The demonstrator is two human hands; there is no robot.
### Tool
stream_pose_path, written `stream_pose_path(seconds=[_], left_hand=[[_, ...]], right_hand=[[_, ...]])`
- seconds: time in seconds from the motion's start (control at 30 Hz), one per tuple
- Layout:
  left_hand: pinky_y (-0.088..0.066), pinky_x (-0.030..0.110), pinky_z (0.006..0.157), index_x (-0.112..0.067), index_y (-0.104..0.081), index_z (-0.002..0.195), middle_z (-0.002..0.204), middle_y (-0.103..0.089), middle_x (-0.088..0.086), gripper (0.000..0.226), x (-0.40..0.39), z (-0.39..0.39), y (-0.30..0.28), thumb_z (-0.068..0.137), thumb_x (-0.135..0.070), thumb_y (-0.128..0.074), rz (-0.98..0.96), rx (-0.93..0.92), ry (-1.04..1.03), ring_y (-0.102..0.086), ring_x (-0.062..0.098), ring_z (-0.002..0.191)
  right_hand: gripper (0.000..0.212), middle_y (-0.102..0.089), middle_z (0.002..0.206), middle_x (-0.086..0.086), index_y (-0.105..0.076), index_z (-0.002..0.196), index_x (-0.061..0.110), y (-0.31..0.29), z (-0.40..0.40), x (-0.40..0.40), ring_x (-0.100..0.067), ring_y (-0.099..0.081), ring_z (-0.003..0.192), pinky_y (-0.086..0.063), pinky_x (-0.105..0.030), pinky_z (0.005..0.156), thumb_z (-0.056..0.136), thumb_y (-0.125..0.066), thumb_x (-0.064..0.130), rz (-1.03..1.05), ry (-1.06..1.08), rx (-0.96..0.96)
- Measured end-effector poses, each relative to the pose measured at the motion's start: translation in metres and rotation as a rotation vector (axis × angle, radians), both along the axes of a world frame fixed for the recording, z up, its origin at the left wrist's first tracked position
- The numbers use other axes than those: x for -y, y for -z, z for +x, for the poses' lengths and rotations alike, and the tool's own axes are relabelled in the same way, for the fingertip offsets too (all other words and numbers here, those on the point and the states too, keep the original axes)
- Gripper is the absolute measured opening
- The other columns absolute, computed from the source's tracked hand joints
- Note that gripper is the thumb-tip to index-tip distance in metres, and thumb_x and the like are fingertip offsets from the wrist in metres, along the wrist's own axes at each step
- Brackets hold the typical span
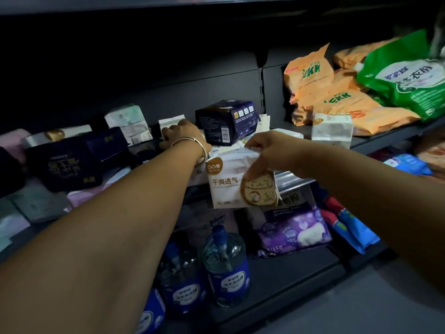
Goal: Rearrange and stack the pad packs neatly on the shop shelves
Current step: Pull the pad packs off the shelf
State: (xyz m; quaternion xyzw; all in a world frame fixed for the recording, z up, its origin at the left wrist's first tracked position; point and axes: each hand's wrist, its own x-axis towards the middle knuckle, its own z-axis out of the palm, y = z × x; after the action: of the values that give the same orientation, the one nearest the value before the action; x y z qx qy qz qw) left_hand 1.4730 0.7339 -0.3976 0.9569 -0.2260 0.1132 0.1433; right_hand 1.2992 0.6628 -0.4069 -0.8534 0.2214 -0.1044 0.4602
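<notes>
My right hand (pixel 267 150) pinches the top of a white pad pack (pixel 228 186) with a gold cat emblem, holding it upright in front of the middle shelf's edge. My left hand (pixel 181 136), with bangles at the wrist, reaches deeper onto that shelf and rests on dark packs beside a small white pack (pixel 168 122); its fingertips are hidden. A dark blue box (pixel 226 120) stands just right of my left hand. Several dark navy packs (pixel 62 162) and pale packs (pixel 127 118) lie untidily to the left. Another white pack (pixel 332 130) stands to the right.
Orange bags (pixel 310 75) and a green detergent pouch (pixel 404 80) fill the shelf to the right. Below stand blue-labelled water-style bottles (pixel 226 268), a purple bag (pixel 296 227) and blue packs (pixel 354 230). A shelf upright (pixel 262 85) divides the two bays.
</notes>
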Motion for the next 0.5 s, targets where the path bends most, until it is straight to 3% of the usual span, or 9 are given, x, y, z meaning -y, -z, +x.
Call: stream_pose_path(seconds=[0.13,0.27,0.33,0.4,0.5], left_hand=[[-0.034,0.042,0.107,0.0,-0.025,0.141,0.144,-0.025,0.025,0.081,-0.017,-0.022,-0.017,0.081,-0.041,-0.062,0.166,-0.001,0.02,-0.028,0.038,0.131],[-0.04,0.042,0.103,-0.006,-0.033,0.138,0.139,-0.03,0.022,0.071,-0.05,-0.034,-0.024,0.08,-0.035,-0.062,0.167,-0.091,0.013,-0.036,0.036,0.127],[-0.046,0.041,0.096,-0.005,-0.023,0.143,0.141,-0.031,0.02,0.086,-0.07,-0.036,-0.022,0.076,-0.033,-0.069,0.064,-0.187,-0.017,-0.039,0.035,0.125],[-0.051,0.039,0.077,-0.004,-0.014,0.145,0.138,-0.036,0.018,0.096,-0.091,-0.041,-0.017,0.073,-0.02,-0.074,-0.174,-0.327,-0.011,-0.044,0.034,0.12],[-0.043,0.031,0.065,-0.004,-0.007,0.146,0.128,-0.042,0.014,0.1,-0.119,-0.047,-0.006,0.072,-0.008,-0.075,-0.4,-0.416,0.034,-0.046,0.028,0.103]], right_hand=[[0.057,-0.061,0.114,-0.014,-0.052,0.119,0.007,0.002,-0.003,-0.006,-0.031,-0.063,0.098,-0.058,-0.038,0.077,0.069,-0.075,-0.005,-0.006,0.006,0.019],[0.061,-0.059,0.116,-0.014,-0.05,0.122,0.008,0.004,-0.01,-0.018,-0.032,-0.063,0.099,-0.057,-0.043,0.081,0.068,-0.077,-0.003,-0.035,0.034,0.035],[0.062,-0.058,0.118,-0.014,-0.05,0.123,0.009,0.004,-0.016,-0.026,-0.031,-0.062,0.101,-0.056,-0.042,0.084,0.069,-0.077,-0.001,-0.053,0.056,0.036],[0.062,-0.057,0.119,-0.013,-0.05,0.125,0.009,0.005,-0.022,-0.033,-0.03,-0.061,0.102,-0.055,-0.04,0.085,0.07,-0.077,0.0,-0.061,0.077,0.033],[0.066,-0.055,0.122,-0.013,-0.048,0.129,0.008,0.004,-0.034,-0.047,-0.029,-0.058,0.105,-0.053,-0.038,0.086,0.07,-0.077,0.003,-0.082,0.087,0.017]])
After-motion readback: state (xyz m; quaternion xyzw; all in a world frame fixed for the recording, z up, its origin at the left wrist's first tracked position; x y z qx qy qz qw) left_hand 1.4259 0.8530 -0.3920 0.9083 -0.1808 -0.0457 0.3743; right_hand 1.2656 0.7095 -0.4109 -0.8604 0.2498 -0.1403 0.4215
